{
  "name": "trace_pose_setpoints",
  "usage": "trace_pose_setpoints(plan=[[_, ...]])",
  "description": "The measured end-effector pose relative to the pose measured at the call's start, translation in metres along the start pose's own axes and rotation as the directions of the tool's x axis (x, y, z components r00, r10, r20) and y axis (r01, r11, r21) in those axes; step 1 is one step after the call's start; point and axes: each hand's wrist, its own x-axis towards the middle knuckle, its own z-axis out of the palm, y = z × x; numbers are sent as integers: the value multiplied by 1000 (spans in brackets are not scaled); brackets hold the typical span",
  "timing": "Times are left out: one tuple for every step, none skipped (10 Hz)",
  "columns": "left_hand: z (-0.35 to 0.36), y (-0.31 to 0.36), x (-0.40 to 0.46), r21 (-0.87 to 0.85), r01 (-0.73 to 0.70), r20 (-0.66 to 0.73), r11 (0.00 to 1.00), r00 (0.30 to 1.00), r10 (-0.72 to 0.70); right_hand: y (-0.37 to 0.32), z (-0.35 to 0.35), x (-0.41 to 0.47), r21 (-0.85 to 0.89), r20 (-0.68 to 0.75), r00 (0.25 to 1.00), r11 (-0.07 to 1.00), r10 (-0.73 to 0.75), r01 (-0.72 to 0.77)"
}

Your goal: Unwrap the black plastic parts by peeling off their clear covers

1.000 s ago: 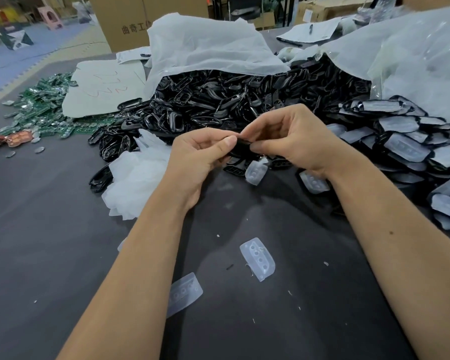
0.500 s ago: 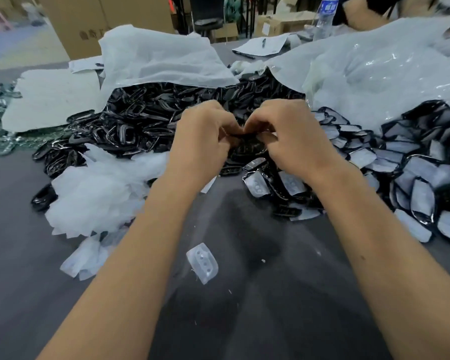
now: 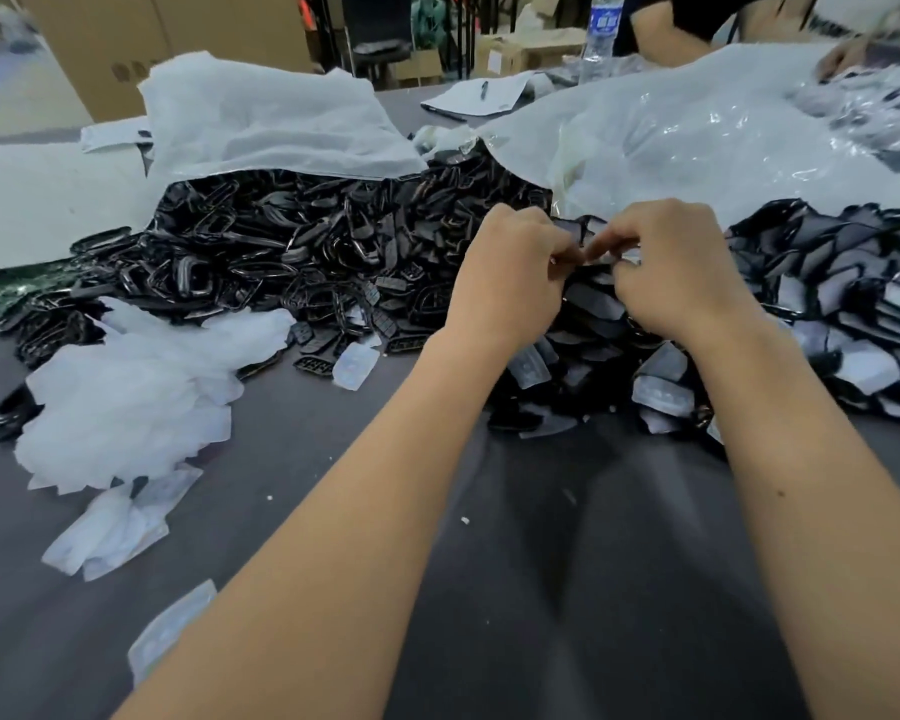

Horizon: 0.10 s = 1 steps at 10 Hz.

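a: over the near edge of the heap, both your hands meet. your left hand (image 3: 510, 275) has its fingers curled tight, thumb and forefinger pinching a black plastic part (image 3: 588, 252) between the two hands. your right hand (image 3: 679, 272) is curled just as tightly, fingertips pinching the same piece from the other side, close enough that the knuckles nearly touch.

b: can you see the clear cover on it?

a: not plainly. your fingers hide most of the part, and only a small dark sliver with a pale glint shows between them. i cannot tell how far the cover has come away.

b: where does it sit against the rest?

a: just above the covered parts (image 3: 842, 304) piled to your right, which show pale film faces. to your left lies the bare black heap (image 3: 292, 252), and nearer you a mound of peeled covers (image 3: 126, 397) on the dark table (image 3: 567, 563), with one loose cover (image 3: 354, 366) beside it.

b: anything cut off?

a: a white bag (image 3: 261, 122) drapes over the back of the heap, and a clear plastic sheet (image 3: 697, 132) hides whatever is beneath it. another person at the far right is cropped by the frame.

b: any writing?

a: a water bottle (image 3: 601, 33) carries a blue label, too blurred to read. the cardboard box (image 3: 126, 49) shows dark marks i cannot make out.
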Motion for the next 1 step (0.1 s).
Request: trace_pose_setpoints(plan=[[-7, -9, -6, -68, 24, -80, 997, 996, -29, -2, -4, 4, 47, -65, 993, 995, 94, -91]])
